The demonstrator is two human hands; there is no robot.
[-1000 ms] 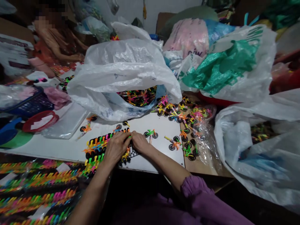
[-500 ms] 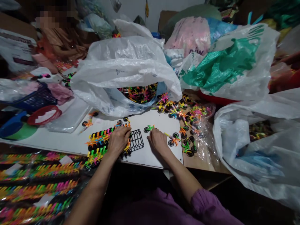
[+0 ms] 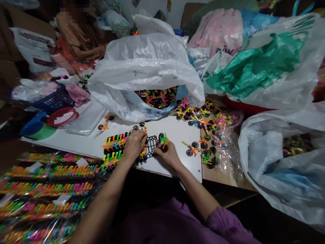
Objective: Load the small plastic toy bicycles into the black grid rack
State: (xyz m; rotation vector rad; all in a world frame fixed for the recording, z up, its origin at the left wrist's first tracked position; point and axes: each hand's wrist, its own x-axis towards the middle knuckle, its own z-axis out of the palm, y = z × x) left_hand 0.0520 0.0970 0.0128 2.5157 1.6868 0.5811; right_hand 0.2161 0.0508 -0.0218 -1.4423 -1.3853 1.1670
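Note:
My right hand (image 3: 169,153) is closed on a small green toy bicycle (image 3: 162,138) with black wheels, held upright just above the right end of a black plastic grid (image 3: 151,145). My left hand (image 3: 135,145) rests over the right end of closely packed rows of colourful toy bicycles (image 3: 111,149), beside the bare part of the grid. Its fingers are bent together, and what they grip is hidden. A single orange toy bicycle (image 3: 193,150) lies on the white board (image 3: 175,130) to the right of my right hand.
A large white sack (image 3: 152,74) full of toy bicycles stands behind the board. More loose toy bicycles (image 3: 207,135) lie at right, near another open sack (image 3: 250,152). Blue (image 3: 54,101) and red baskets (image 3: 72,118) sit at left, above wrapped rows (image 3: 50,184). Another person (image 3: 78,37) sits at far left.
My right hand has lifted the green toy bicycle off the board, turned it upright and brought it left to the grid. My left hand stays at the rows. The camera view has shifted slightly.

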